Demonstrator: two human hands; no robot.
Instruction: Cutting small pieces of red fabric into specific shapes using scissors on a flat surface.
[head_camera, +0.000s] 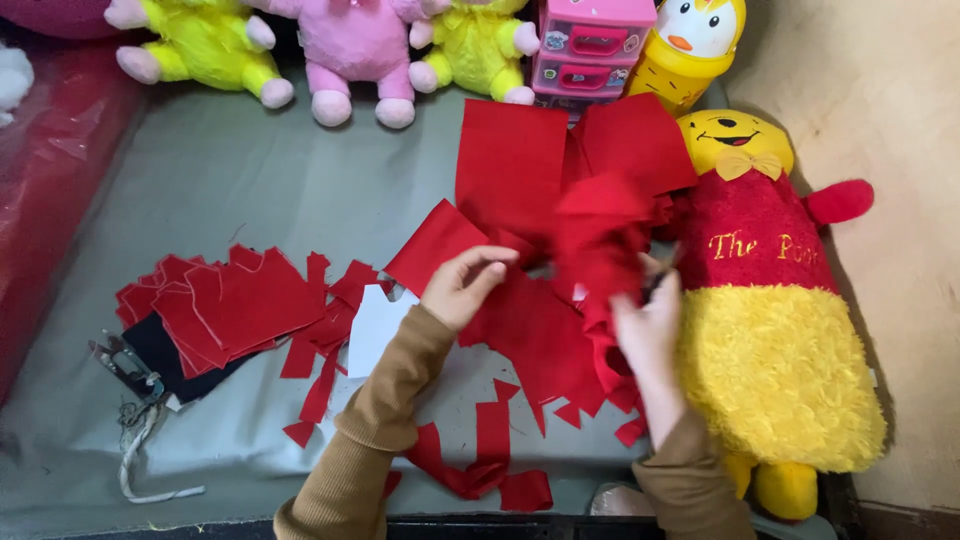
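My left hand (465, 285) pinches the edge of a large piece of red fabric (545, 330) spread over the grey mat (230, 180). My right hand (650, 325) grips dark scissors (658, 275), partly hidden, against a blurred fold of the same red fabric. More red fabric sheets (520, 160) lie just beyond the hands. A stack of cut red pieces (230, 300) sits to the left over a black piece. Red scraps (480, 460) lie near my forearms. Both sleeves are brown.
A yellow bear plush in a red shirt (770, 320) lies along the right. Yellow and pink plush toys (350, 50) line the far edge beside a pink drawer box (590, 45). A metal clip with white cord (135, 380) lies at left. A white paper pattern (380, 325) rests mid-mat.
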